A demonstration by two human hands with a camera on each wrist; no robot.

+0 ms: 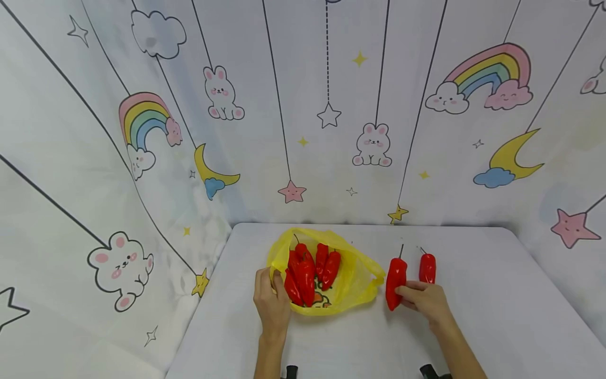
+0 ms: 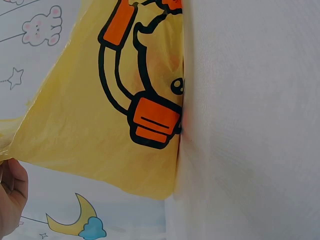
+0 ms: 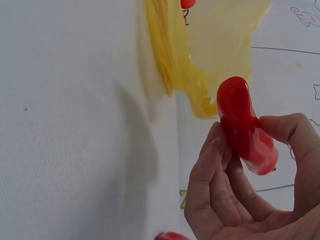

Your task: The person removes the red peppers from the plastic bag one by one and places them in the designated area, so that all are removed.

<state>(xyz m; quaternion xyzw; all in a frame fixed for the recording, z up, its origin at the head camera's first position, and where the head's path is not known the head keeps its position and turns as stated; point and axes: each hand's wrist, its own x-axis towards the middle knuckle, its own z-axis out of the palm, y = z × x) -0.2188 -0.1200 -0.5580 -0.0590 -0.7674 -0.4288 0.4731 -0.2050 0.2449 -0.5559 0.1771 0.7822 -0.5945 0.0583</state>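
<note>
A yellow plastic bag (image 1: 357,287) lies with its mouth spread on the white table, several red chili peppers (image 1: 305,276) inside it. My left hand (image 1: 272,302) pinches the bag's left rim; the left wrist view shows the bag's printed side (image 2: 85,150) drawn up to the fingers (image 2: 17,180). Right of the bag, my right hand (image 1: 426,302) holds a red pepper (image 1: 395,281) between thumb and fingers. In the right wrist view that pepper (image 3: 242,120) is off the table, its shadow beneath. Another red pepper (image 1: 427,267) lies just beyond the right hand, partly hidden by it.
The white table (image 1: 497,316) ends at a patterned cloth backdrop (image 1: 322,158) printed with rabbits, stars and rainbows. Two dark objects (image 1: 292,372) show at the near edge beside the wrists.
</note>
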